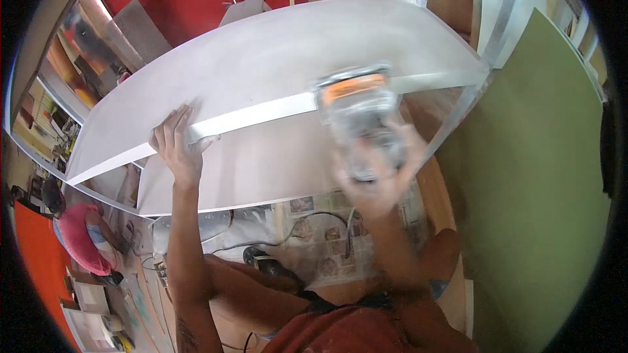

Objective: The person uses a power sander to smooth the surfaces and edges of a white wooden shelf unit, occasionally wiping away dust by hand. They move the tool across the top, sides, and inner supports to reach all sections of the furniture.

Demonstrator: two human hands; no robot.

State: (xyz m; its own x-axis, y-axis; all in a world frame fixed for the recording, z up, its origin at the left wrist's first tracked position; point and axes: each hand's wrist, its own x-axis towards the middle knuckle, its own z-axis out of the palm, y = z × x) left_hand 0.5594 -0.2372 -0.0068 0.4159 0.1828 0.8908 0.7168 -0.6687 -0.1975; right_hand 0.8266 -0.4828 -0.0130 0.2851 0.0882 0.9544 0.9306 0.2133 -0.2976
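Note:
A power sander [358, 114], grey with an orange band, is in my right hand [386, 163]. Motion blurs both the tool and the hand. The sander's head lies over the white front edge of a curved shelf panel [261, 59], towards its right end. Farther left, my left hand [176, 144] grips that same edge, its fingers over the top face and its thumb along the front. Below the edge is a second pale panel [261, 163], partly hidden by my right arm and the sander.
A green panel [536, 176] stands close on the right. Newspaper [327, 235] and a dark cable [288, 243] lie on the floor by my legs. A person in a pink top [85, 238] crouches at the far left. Red panels [176, 0] stand behind the shelf.

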